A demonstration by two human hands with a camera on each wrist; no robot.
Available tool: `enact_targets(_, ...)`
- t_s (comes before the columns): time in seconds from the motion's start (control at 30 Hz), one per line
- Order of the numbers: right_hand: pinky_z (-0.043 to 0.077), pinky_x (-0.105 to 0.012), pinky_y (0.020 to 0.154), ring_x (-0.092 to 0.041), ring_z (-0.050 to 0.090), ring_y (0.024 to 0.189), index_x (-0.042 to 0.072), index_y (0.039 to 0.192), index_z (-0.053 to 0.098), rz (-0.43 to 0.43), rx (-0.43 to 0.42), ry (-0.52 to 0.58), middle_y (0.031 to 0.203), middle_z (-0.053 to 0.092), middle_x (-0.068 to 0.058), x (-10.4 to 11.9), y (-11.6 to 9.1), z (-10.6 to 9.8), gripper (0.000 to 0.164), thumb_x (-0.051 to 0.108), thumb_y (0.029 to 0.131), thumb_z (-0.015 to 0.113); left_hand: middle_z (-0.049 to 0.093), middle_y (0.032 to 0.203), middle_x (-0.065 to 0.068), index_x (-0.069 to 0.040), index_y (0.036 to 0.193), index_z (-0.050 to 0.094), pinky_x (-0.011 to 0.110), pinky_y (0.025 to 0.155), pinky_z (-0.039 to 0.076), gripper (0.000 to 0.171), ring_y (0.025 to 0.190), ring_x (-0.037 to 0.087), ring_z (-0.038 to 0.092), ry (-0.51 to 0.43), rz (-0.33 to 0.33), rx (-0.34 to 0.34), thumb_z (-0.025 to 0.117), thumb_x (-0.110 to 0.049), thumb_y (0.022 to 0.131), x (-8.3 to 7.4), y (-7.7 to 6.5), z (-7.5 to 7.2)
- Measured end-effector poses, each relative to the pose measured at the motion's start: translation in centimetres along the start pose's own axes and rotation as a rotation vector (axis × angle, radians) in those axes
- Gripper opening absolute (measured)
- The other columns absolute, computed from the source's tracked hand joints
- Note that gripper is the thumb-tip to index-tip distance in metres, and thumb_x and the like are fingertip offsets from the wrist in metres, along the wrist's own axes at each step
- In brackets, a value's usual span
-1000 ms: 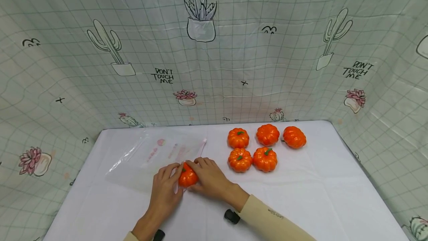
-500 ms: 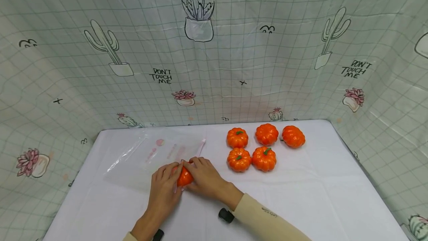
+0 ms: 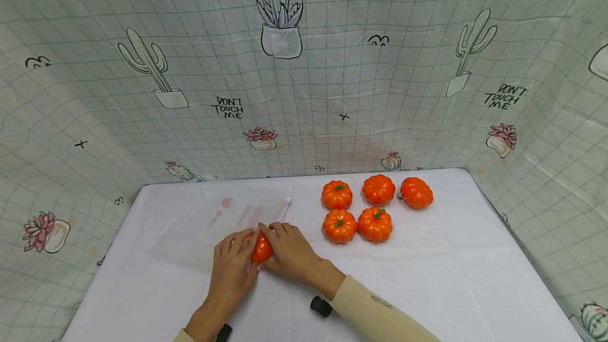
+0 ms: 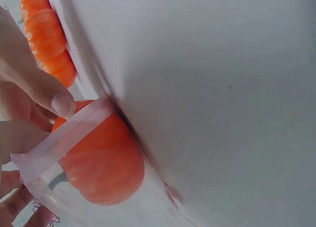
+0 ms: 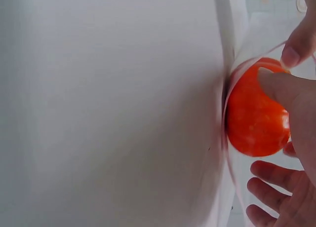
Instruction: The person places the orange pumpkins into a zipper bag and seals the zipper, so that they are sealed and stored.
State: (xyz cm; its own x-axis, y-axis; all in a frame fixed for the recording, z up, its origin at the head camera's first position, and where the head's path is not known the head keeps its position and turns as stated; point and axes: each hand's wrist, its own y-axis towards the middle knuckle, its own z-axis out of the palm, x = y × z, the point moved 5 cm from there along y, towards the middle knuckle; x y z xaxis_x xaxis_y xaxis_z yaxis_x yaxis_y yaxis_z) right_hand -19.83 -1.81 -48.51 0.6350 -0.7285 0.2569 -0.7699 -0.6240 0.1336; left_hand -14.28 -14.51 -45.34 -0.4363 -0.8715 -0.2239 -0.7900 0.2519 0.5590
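Note:
A clear plastic zip bag [image 3: 182, 236] with pink print lies flat on the white table, its mouth towards the right. One small orange toy pumpkin [image 3: 262, 249] sits in the bag's mouth; in the left wrist view the bag's pale pink strip crosses over the pumpkin [image 4: 106, 163] and its green stem shows through the film. My left hand [image 3: 231, 263] holds the bag's edge on the pumpkin's left side. From the right, my right hand [image 3: 292, 252] grips the pumpkin, its thumb [image 5: 276, 84] against the orange side in the right wrist view.
Several more orange pumpkins stand at the back right, among them a front one [image 3: 339, 226] and one tipped sideways [image 3: 416, 193]. Behind the white table [image 3: 427, 284] hangs a grid-patterned cloth [image 3: 323, 88] with cactus drawings. Dark wrist camera parts [image 3: 321, 306] show beneath the arms.
The pumpkin has moved a little left, deeper into the bag's mouth, with my right hand following it. My left hand stays nearly in place at the bag's edge.

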Motion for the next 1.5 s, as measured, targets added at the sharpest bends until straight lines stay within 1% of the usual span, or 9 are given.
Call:
enact_targets(0.13, 0.045, -0.042, 0.114, -0.025, 0.057, 0.129, 0.006, 0.155, 0.05, 0.015, -0.022, -0.007, 0.139, 0.061, -0.007, -0.5, -0.3, 0.2, 0.077, 0.049, 0.096, 0.075, 0.065, 0.127, 0.013, 0.002, 0.129, 0.072, 0.054, 0.093, 0.043, 0.078, 0.113, 0.036, 0.055, -0.008, -0.004, -0.005, 0.099, 0.005, 0.056, 0.0, 0.0, 0.0)
enact_targets(0.23, 0.044, -0.041, 0.114, -0.025, 0.057, 0.129, 0.006, 0.153, 0.052, 0.008, -0.029, -0.012, 0.138, 0.062, -0.007, -0.6, -0.2, 0.5, 0.075, 0.049, 0.096, 0.075, 0.065, 0.128, 0.013, 0.002, 0.129, 0.072, 0.054, 0.093, 0.043, 0.078, 0.114, 0.036, 0.055, -0.012, -0.005, -0.005, 0.099, 0.005, 0.056, 0.0, 0.0, 0.0)
enact_targets(0.47, 0.045, -0.041, 0.113, -0.025, 0.058, 0.125, 0.006, 0.151, 0.054, 0.002, -0.019, -0.012, 0.136, 0.062, -0.008, -0.2, 0.3, 0.5, 0.074, 0.049, 0.095, 0.076, 0.065, 0.128, 0.014, 0.004, 0.13, 0.072, 0.054, 0.094, 0.043, 0.079, 0.114, 0.037, 0.055, -0.005, 0.004, -0.002, 0.098, 0.007, 0.056, -0.1, 0.1, 0.0)
enact_targets(0.77, 0.045, -0.039, 0.112, -0.024, 0.058, 0.127, 0.007, 0.147, 0.058, 0.001, -0.002, -0.035, 0.136, 0.062, -0.007, 0.2, 1.2, 0.4, 0.071, 0.048, 0.093, 0.079, 0.064, 0.129, 0.014, 0.002, 0.132, 0.071, 0.055, 0.094, 0.043, 0.083, 0.117, 0.039, 0.055, -0.006, 0.03, -0.013, 0.097, 0.009, 0.053, -0.3, 0.2, 0.0)
enact_targets(1.07, 0.047, -0.037, 0.11, -0.023, 0.061, 0.121, 0.007, 0.141, 0.064, -0.016, -0.013, -0.075, 0.131, 0.064, -0.006, 0.8, 1.6, 0.4, 0.058, 0.043, 0.097, 0.074, 0.064, 0.132, 0.012, 0.001, 0.133, 0.071, 0.055, 0.095, 0.043, 0.079, 0.122, 0.037, 0.054, 0.005, 0.03, 0.015, 0.09, 0.014, 0.057, -0.5, 0.2, 0.1)
enact_targets(1.2, 0.048, -0.037, 0.109, -0.022, 0.061, 0.122, 0.006, 0.143, 0.062, 0.001, -0.016, -0.086, 0.131, 0.065, -0.006, 0.8, 1.2, 0.4, 0.058, 0.042, 0.099, 0.072, 0.064, 0.132, 0.012, 0.0, 0.133, 0.07, 0.056, 0.095, 0.043, 0.079, 0.122, 0.037, 0.054, 0.007, 0.029, 0.024, 0.091, 0.013, 0.058, -0.6, 0.2, 0.0)
enact_targets(1.3, 0.048, -0.036, 0.107, -0.022, 0.062, 0.119, 0.007, 0.14, 0.063, 0.006, -0.042, -0.082, 0.128, 0.066, -0.005, 0.9, 1.1, 0.4, 0.053, 0.041, 0.1, 0.07, 0.064, 0.132, 0.012, 0.001, 0.133, 0.07, 0.056, 0.095, 0.043, 0.08, 0.121, 0.037, 0.054, 0.008, 0.028, 0.032, 0.092, 0.012, 0.057, -0.5, 0.2, 0.0)
enact_targets(1.43, 0.049, -0.036, 0.103, -0.02, 0.062, 0.112, 0.007, 0.134, 0.068, 0.001, -0.079, -0.107, 0.119, 0.066, -0.003, 1.1, 1.5, 0.9, 0.044, 0.036, 0.101, 0.068, 0.063, 0.133, 0.012, 0.001, 0.134, 0.07, 0.055, 0.093, 0.043, 0.083, 0.12, 0.036, 0.054, 0.016, 0.033, 0.046, 0.093, 0.011, 0.055, -0.5, 0.1, 0.1)
enact_targets(1.5, 0.049, -0.036, 0.102, -0.019, 0.062, 0.11, 0.008, 0.133, 0.069, 0.003, -0.076, -0.136, 0.116, 0.065, -0.003, 1.3, 1.8, 1.3, 0.042, 0.035, 0.101, 0.068, 0.063, 0.134, 0.012, 0.001, 0.135, 0.07, 0.054, 0.093, 0.042, 0.084, 0.12, 0.035, 0.053, 0.019, 0.033, 0.051, 0.093, 0.011, 0.055, -0.5, 0.1, 0.2)
